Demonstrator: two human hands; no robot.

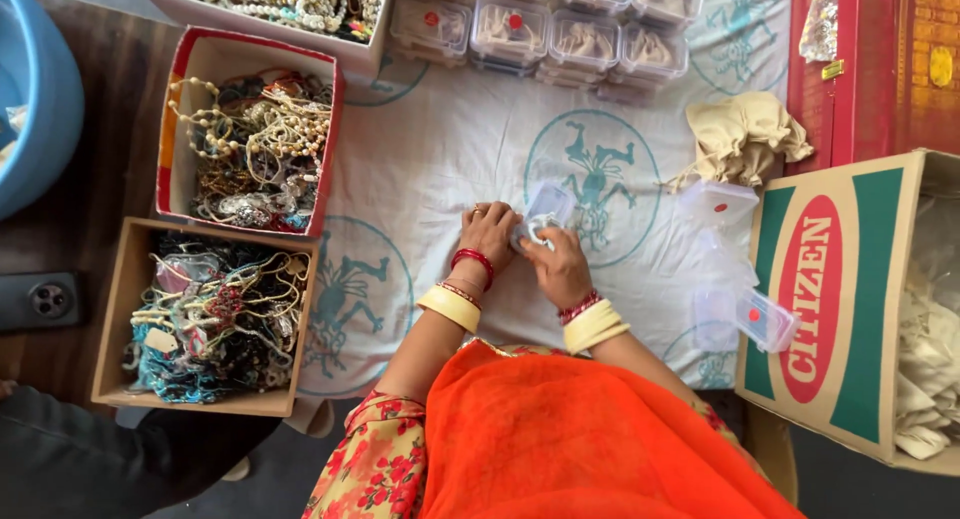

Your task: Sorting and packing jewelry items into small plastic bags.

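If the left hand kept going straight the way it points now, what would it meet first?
The left hand points up the cloth, away from the body. Beyond its fingertips lies bare cloth; first in line looks like the stack of small clear plastic boxes at the far edge, though depth is uncertain.

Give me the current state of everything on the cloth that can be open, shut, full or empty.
Small clear box: lid open, held by both hands.
Left hand: gripping the box.
Right hand: pressing something pale into the box.
Stacked clear boxes: shut, filled.
Loose clear boxes: apparently empty; lids hard to tell.
Red-rimmed box: open, full of bead jewellery.
Brown box: open, full of jewellery.
Cloth pouch: crumpled.
Large carton: open.
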